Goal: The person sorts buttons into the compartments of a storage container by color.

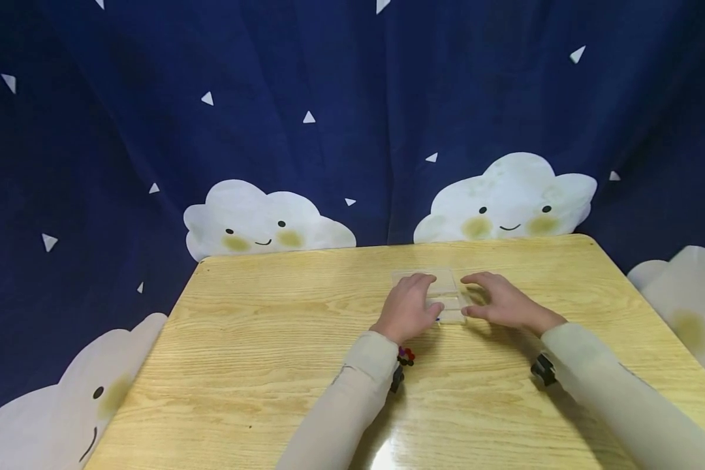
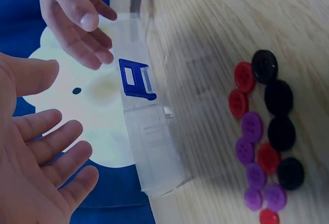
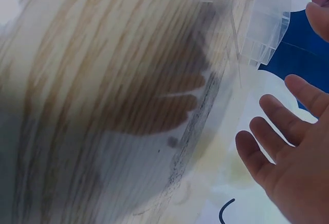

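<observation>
A clear plastic box point(image 1: 451, 315) with a blue latch point(image 2: 134, 80) sits toward the back of the wooden table. Its see-through walls point(image 2: 154, 149) make it hard to tell how the lid stands. On the box's left side is my left hand point(image 1: 408, 307), fingers loosely bent and holding nothing. Opposite it, at the right side, my right hand point(image 1: 499, 301) has thumb and fingers spread apart, also holding nothing. In the right wrist view, the right hand point(image 3: 295, 147) appears apart from the box point(image 3: 264, 23). Black, red and purple buttons point(image 2: 259, 157) lie near my left wrist.
The pale wooden table point(image 1: 258, 339) reaches back to a dark blue curtain point(image 1: 258, 98) printed with smiling clouds and small white triangles. A black object point(image 1: 544, 370) shows beside my right sleeve.
</observation>
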{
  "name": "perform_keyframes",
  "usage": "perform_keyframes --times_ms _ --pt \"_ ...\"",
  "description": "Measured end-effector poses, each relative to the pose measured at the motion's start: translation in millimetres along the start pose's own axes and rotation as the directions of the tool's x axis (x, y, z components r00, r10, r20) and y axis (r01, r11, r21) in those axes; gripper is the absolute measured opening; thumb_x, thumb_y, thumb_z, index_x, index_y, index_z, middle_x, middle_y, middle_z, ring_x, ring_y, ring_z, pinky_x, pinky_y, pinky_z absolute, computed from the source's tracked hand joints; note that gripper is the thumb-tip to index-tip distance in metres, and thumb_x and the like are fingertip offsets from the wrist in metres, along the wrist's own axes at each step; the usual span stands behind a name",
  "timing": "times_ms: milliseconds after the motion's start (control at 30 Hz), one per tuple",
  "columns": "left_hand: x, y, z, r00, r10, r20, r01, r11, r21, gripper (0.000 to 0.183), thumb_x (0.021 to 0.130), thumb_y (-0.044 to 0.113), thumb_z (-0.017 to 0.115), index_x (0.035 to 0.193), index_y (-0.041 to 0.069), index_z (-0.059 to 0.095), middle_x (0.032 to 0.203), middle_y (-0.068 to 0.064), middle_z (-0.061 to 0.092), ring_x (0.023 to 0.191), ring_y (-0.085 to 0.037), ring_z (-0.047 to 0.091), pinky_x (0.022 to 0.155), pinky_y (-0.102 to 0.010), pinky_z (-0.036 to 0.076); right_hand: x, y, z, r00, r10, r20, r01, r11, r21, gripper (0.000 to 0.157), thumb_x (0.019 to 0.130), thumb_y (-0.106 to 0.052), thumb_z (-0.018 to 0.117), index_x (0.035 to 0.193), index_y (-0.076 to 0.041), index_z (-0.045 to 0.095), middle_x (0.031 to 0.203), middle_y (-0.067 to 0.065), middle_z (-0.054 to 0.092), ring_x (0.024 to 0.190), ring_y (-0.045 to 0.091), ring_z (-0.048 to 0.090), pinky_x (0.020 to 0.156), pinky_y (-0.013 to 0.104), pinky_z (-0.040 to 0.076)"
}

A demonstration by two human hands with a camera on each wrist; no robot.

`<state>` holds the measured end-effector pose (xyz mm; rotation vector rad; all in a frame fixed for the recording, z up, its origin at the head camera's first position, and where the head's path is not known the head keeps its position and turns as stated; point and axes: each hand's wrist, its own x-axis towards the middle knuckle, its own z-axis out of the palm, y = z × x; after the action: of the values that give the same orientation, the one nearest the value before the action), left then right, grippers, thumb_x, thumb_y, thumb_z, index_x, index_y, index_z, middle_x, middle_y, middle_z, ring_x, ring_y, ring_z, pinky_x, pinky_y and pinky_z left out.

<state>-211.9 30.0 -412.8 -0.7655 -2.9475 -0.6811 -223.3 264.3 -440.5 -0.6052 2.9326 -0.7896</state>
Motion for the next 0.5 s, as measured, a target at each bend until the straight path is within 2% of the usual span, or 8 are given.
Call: perform_keyframes --times_ms 267,500 --pt "4.6 6.9 5.9 1.0 -0.019 0.025 0.019 1.0 -0.024 0.048 0.096 0.033 0.061 0.14 0.016 0.055 0.144 0.0 0.057 0.133 -0.021 0.054 0.109 -0.036 0.046 1.4 -0.3 3.7 1.0 0.003 0.005 -0.004 0.998 0.062 0.069 0.087 -0.029 0.074 0.14 0.006 0.047 0.143 0.031 0.048 0.132 0.052 0.043 0.107 0.068 0.035" --pt "8.4 11.2 11.3 1.0 -0.007 0.021 0.007 1.0 0.013 0.047 0.096 0.035 0.061 0.139 0.017 0.057 0.141 0.001 0.059 0.131 -0.021 0.055 0.107 -0.039 0.047 4.9 -0.6 4.9 1.0 0.018 0.018 -0.019 0.999 0.042 0.073 0.086 -0.034 0.074 0.141 0.005 0.047 0.143 0.031 0.048 0.132 0.052 0.043 0.106 0.069 0.035"
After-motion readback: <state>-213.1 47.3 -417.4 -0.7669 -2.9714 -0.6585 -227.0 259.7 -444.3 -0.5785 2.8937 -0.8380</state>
